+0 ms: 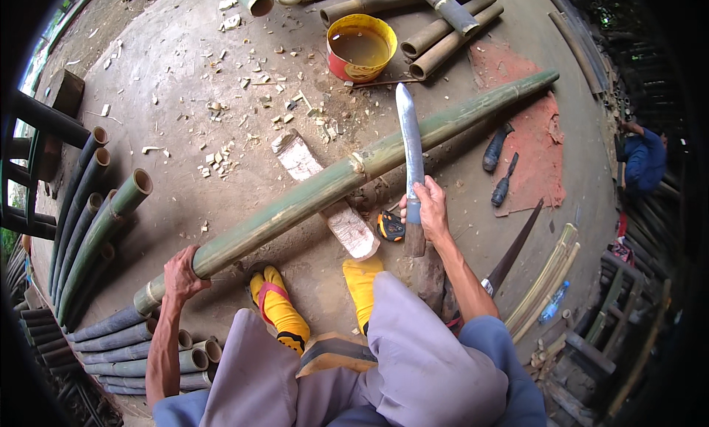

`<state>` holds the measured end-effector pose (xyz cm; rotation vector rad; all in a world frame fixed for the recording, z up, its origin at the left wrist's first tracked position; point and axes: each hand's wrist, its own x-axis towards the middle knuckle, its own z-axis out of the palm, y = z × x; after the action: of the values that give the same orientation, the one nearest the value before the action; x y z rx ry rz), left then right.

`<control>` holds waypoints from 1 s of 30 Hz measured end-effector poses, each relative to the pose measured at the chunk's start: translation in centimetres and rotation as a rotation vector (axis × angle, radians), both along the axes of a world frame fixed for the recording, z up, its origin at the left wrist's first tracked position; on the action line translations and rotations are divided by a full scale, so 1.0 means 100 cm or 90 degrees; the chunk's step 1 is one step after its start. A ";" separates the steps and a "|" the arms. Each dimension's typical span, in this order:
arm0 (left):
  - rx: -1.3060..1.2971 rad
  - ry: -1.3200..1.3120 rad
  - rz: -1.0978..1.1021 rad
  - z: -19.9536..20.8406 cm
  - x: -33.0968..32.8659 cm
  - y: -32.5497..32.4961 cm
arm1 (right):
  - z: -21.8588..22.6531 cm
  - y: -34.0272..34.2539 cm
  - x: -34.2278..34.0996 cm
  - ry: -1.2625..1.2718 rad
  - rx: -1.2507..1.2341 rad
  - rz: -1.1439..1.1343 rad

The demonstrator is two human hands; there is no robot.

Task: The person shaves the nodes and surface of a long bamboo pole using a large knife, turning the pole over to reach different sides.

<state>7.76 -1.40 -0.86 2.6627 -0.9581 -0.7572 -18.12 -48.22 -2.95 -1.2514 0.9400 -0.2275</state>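
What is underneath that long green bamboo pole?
A pale, rough-hewn wooden block crosses beneath the long green bamboo pole, showing on both sides; further right, a flat reddish sheet. The parts directly behind the pole are covered.

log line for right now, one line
left hand holds long green bamboo pole | right hand holds long grey-bladed knife | pole crosses over pale wooden block
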 end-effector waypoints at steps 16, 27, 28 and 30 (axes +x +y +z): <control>0.006 0.034 0.000 0.009 0.009 -0.005 | -0.002 0.028 0.003 0.098 0.168 0.215; 0.009 0.044 0.007 0.005 0.010 0.001 | 0.006 0.033 0.007 0.186 -0.091 0.225; -0.003 0.044 -0.001 0.006 0.009 0.002 | 0.006 0.034 0.003 0.128 -0.078 0.060; 0.022 0.055 0.009 0.007 0.009 0.001 | 0.003 0.033 0.000 0.006 0.040 -0.051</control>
<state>8.66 -1.30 -0.11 2.6389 -0.9112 -0.8851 -18.16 -44.95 -2.60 -1.1589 0.9986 -0.2531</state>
